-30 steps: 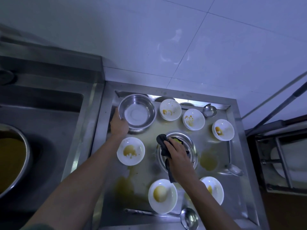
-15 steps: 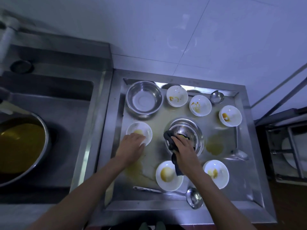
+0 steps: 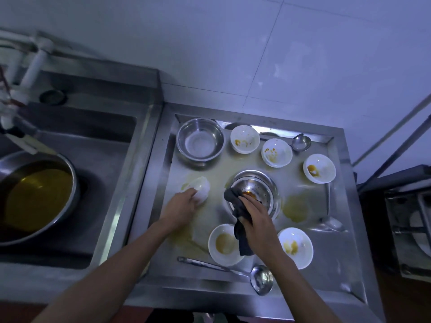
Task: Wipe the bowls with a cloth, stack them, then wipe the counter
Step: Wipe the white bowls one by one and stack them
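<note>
1. The right hand [image 3: 254, 220] pinches a dark cloth [image 3: 238, 210], its fingers curled round the bunched fabric, and presses it into the steel bowl [image 3: 256, 185] at the centre of the counter [image 3: 338, 264]. A tail of cloth hangs toward 6 o'clock over the rim of a near white bowl [image 3: 224, 244]. I judge that bunching the cloth gives a firm pad for scrubbing the orange residue inside.

2. The left hand [image 3: 184, 203] grips a small white bowl [image 3: 200, 187] at 9 o'clock from the steel bowl, fingers curled round its near side. The bowl is tipped up on its edge, likely being lifted for its turn at wiping or stacking.

3. A larger steel bowl [image 3: 200, 139] sits at 11 o'clock, looking clean. Stained white bowls lie apart from one another: three in an arc from 12 to 2 o'clock, the first at 12 o'clock [image 3: 245, 139], and two at 5 to 6 o'clock. None is stacked yet, so the task seems at an early stage.

4. Yellow spills [image 3: 295, 209] mark the counter at 3 o'clock and at 7 o'clock; wiping them sensibly comes last, once the bowls are off.

5. No brand, label or writing is legible anywhere.
</note>
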